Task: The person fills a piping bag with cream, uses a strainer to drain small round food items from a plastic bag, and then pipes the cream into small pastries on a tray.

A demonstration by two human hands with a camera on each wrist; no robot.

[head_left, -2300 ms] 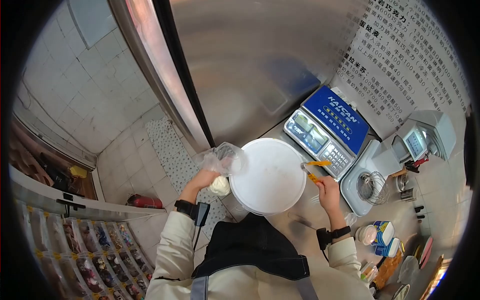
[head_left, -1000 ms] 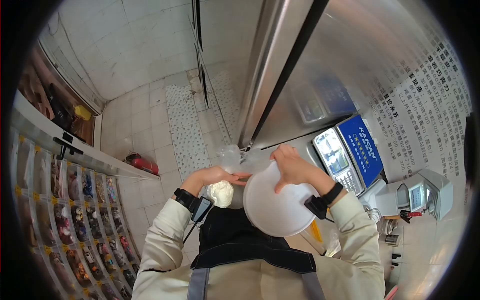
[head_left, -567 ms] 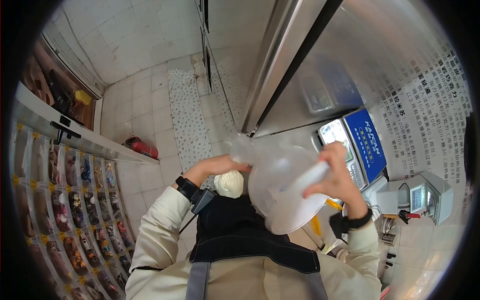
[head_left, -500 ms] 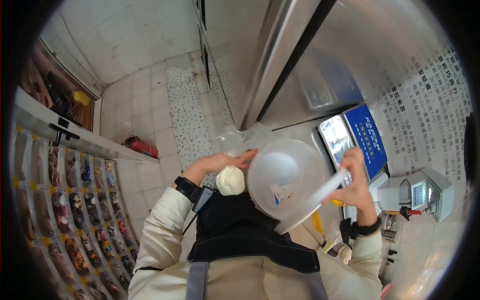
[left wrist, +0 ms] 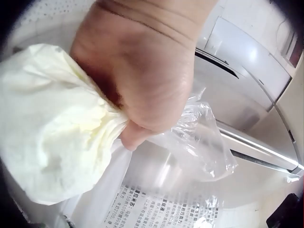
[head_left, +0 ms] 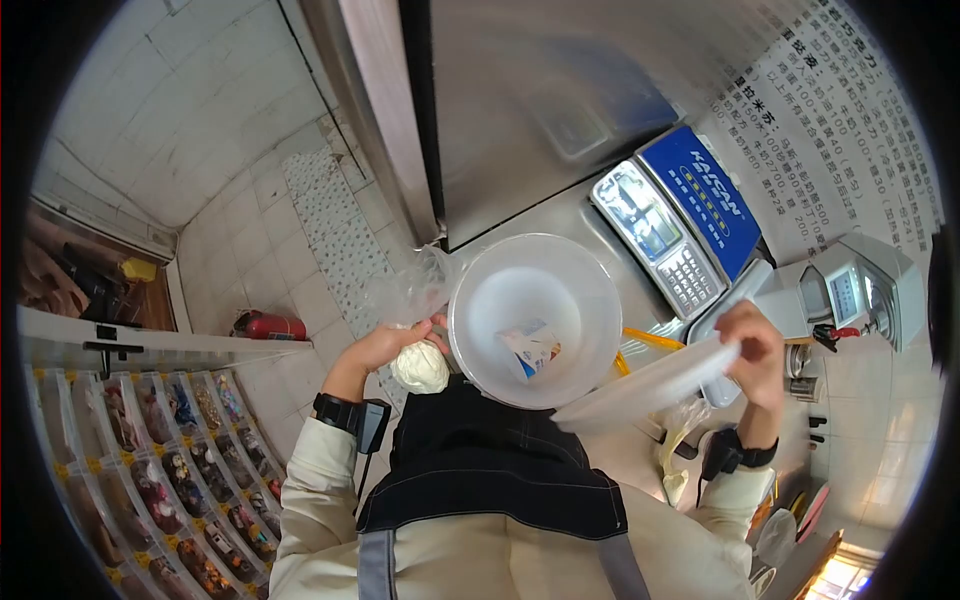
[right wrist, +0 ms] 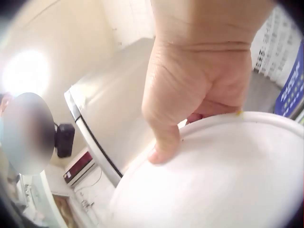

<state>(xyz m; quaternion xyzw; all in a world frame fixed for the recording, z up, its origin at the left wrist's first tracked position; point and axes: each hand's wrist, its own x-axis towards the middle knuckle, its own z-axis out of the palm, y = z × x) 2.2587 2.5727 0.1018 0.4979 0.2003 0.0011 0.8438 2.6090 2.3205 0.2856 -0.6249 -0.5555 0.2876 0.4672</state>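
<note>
My left hand (head_left: 385, 347) grips the gathered neck of a clear plastic bag (head_left: 408, 290); its bulging end, filled with something pale cream (head_left: 420, 368), hangs below the fist. In the left wrist view the filled bag (left wrist: 52, 128) bulges beside the hand (left wrist: 137, 66). A white bucket (head_left: 470, 330) stands uncovered to the right of that hand, with a printed packet or label (head_left: 533, 348) at its bottom. My right hand (head_left: 752, 350) pinches the rim of a round white lid (head_left: 650, 385), tilted beside the bucket; the right wrist view shows the thumb on the lid (right wrist: 228, 175).
Behind the bucket is a scale (head_left: 655, 235) with a blue box (head_left: 702, 200). A mixer (head_left: 850, 295) stands at the right. A yellow-handled tool (head_left: 652, 339) and a crumpled plastic bag (head_left: 675, 455) lie on the steel counter. Drawers (head_left: 165, 480) line the lower left.
The right hand has lifted the lid off the bucket and carried it to the right, showing the inside. The yellow tool is no longer in the right hand. The left hand still grips the bag.
</note>
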